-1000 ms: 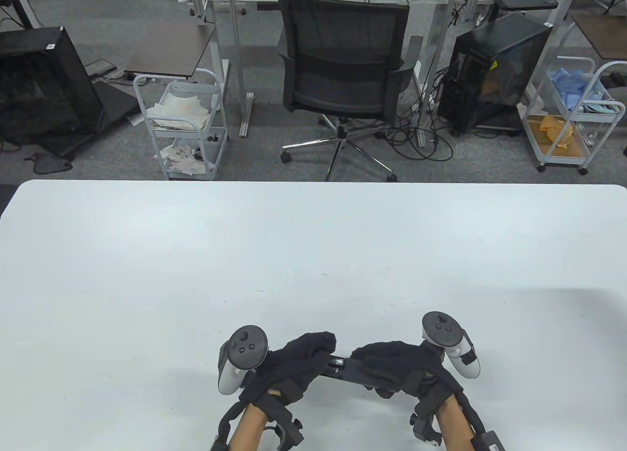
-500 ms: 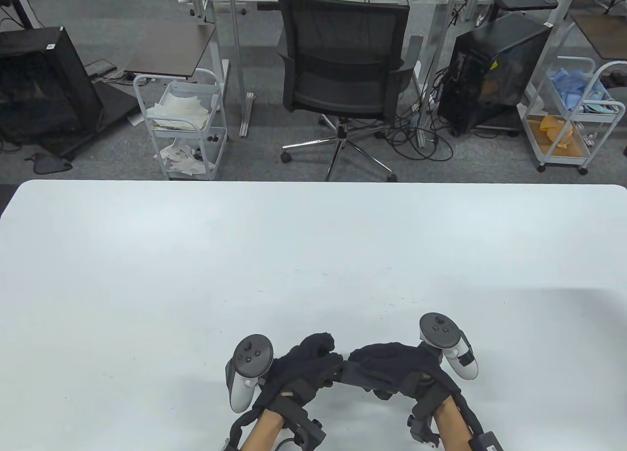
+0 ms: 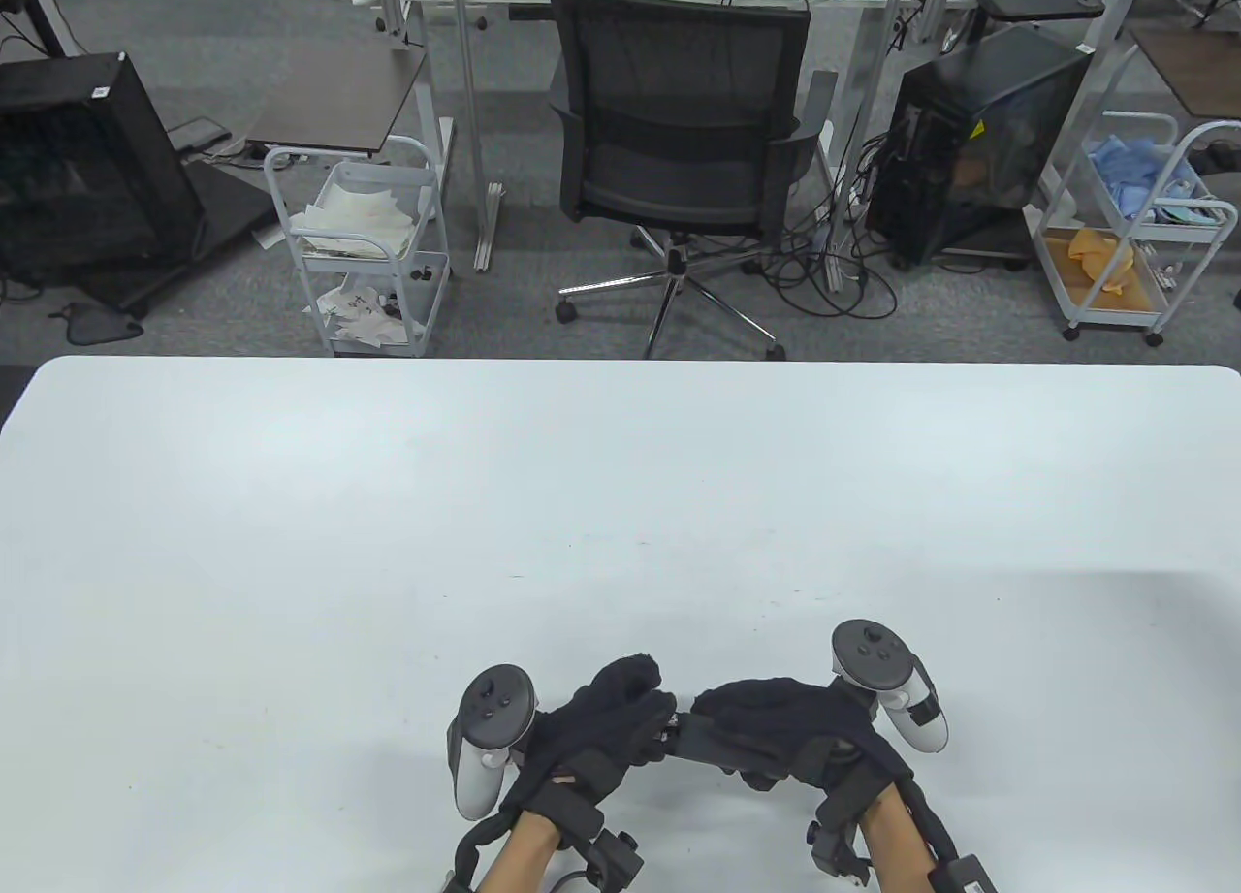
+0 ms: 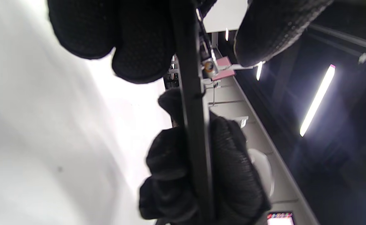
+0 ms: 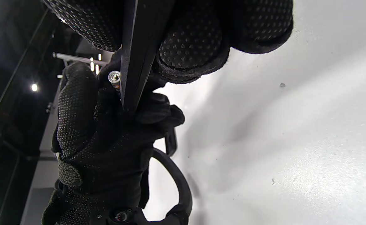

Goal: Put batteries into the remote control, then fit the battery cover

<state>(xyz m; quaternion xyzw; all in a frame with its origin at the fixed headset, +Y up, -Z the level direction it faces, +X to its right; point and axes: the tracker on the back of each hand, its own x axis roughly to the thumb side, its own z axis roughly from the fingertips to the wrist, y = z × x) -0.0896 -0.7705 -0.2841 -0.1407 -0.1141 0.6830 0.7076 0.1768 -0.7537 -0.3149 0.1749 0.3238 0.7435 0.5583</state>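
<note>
A black remote control [image 3: 690, 735] is held just above the table near the front edge, between both hands. My left hand [image 3: 620, 714] grips its left end, fingers and thumb on opposite sides. My right hand [image 3: 771, 723] grips its right end. In the left wrist view the remote [image 4: 193, 125] shows edge-on, with the metal end of a battery [image 4: 209, 67] at its upper side. The right wrist view shows the same remote [image 5: 138, 47] and the battery end [image 5: 114, 77] beside my left hand's fingers [image 5: 83, 103]. No battery cover is in view.
The white table [image 3: 620, 505] stretches wide beyond the hands. An office chair [image 3: 684, 156] and carts stand on the floor behind its far edge.
My left hand has moved right along the remote and closed over its left end, covering the stretch of remote that showed between the hands. The right hand has barely moved.
</note>
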